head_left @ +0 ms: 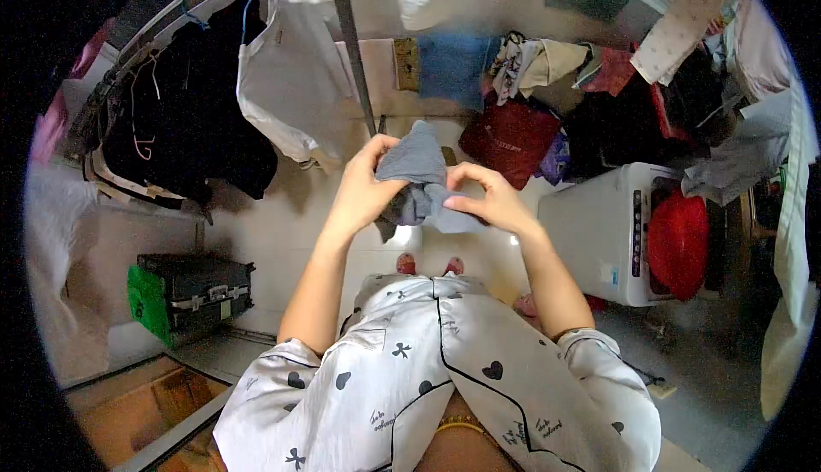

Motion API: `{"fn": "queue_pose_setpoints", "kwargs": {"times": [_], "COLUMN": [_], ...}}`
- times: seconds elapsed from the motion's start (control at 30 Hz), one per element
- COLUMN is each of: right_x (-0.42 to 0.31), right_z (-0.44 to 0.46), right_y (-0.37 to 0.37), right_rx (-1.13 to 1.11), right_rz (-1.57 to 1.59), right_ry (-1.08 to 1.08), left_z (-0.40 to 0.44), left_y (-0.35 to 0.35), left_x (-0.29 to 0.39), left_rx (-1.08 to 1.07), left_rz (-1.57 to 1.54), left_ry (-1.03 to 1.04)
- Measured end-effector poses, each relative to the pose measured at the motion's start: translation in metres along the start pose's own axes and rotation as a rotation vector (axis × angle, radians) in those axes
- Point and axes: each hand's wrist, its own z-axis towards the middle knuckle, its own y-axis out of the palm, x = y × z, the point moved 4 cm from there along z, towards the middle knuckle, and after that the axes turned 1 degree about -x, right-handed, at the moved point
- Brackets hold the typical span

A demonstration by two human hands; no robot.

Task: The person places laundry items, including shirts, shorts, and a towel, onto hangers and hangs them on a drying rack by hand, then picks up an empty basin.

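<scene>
A bunched piece of grey cloth (pixel 419 164) is held up in front of my body, between both hands. One end points upward, a paler flap hangs to the right, and a darker part shows low on the left. Its exact kind is hard to make out. My left hand (pixel 369 179) grips its left side, thumb on the front and fingers partly hidden behind. On the right side, my right hand (pixel 489 201) pinches the lighter flap between thumb and fingers.
Dark clothes (pixel 188 104) and a white garment (pixel 291 70) hang at left. A black case (pixel 209 292) stands on the floor below. To the right, a red basin (pixel 678 245) rests on a white washing machine (pixel 594 233). A dark red bag (pixel 513 143) is ahead.
</scene>
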Motion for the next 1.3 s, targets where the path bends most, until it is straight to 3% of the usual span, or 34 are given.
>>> {"fn": "queue_pose_setpoints", "kwargs": {"times": [0.07, 0.17, 0.2, 0.27, 0.37, 0.43, 0.5, 0.57, 0.6, 0.67, 0.8, 0.9, 0.97, 1.03, 1.1, 1.13, 1.23, 1.3], "right_x": [-0.015, -0.026, -0.031, -0.017, -0.029, -0.04, -0.043, -0.05, -0.048, -0.05, -0.072, -0.086, -0.062, -0.032, -0.026, -0.034, -0.037, -0.037], "right_z": [0.011, 0.026, 0.033, 0.042, 0.048, 0.049, 0.051, 0.051, 0.05, 0.046, 0.031, 0.024, 0.035, 0.052, 0.053, 0.053, 0.066, 0.078], "right_y": [0.005, 0.029, 0.037, 0.034, 0.019, 0.002, -0.01, -0.016, -0.02, -0.038, -0.069, -0.075, -0.072, -0.056, -0.048, -0.044, -0.049, -0.053], "right_rx": [-0.065, -0.05, 0.015, -0.03, -0.033, 0.056, 0.068, 0.062, 0.087, 0.199, 0.447, 0.632, 0.621, 0.269, 0.192, 0.2, 0.177, 0.378], "right_rz": [0.006, 0.251, 0.18, 0.078, -0.042, -0.19, -0.065, -0.01, 0.172, 0.123, -0.144, -0.143, -0.152, -0.578, -0.574, -0.512, -0.788, -1.058], "right_ry": [-0.069, 0.08, 0.007, 0.081, 0.213, -0.026, -0.08, 0.003, 0.082, 0.057, -0.026, -0.165, -0.173, 0.059, 0.123, 0.272, -0.027, -0.128], "left_z": [-0.001, -0.001, 0.0, 0.003, 0.006, 0.008, 0.013, 0.017, 0.019, 0.021, 0.018, 0.018, 0.023, 0.046, 0.046, 0.049, 0.044, 0.046], "left_y": [-0.015, -0.023, -0.023, -0.025, -0.046, -0.056, -0.06, -0.062, -0.063, -0.068, -0.094, -0.107, -0.11, -0.106, -0.111, -0.116, -0.127, -0.134], "left_x": [-0.003, -0.012, -0.013, -0.019, -0.02, -0.027, -0.042, -0.059, -0.077, -0.105, -0.074, -0.053, -0.07, -0.096, -0.111, -0.112, -0.095, -0.089], "left_rx": [0.033, 0.067, 0.063, 0.039, -0.075, -0.085, -0.108, -0.134, -0.159, -0.211, -0.364, -0.385, -0.297, -0.383, -0.337, -0.302, -0.169, -0.134], "left_rz": [0.02, 0.008, 0.021, 0.017, 0.124, 0.141, 0.216, 0.276, 0.317, 0.362, 0.295, -0.08, -0.411, 0.016, 0.235, 0.346, 0.239, 0.201], "left_ry": [-0.019, 0.014, 0.032, 0.062, -0.07, -0.002, 0.034, 0.059, 0.05, 0.01, -0.064, -0.019, -0.049, -0.004, -0.019, -0.02, 0.022, 0.049]}}
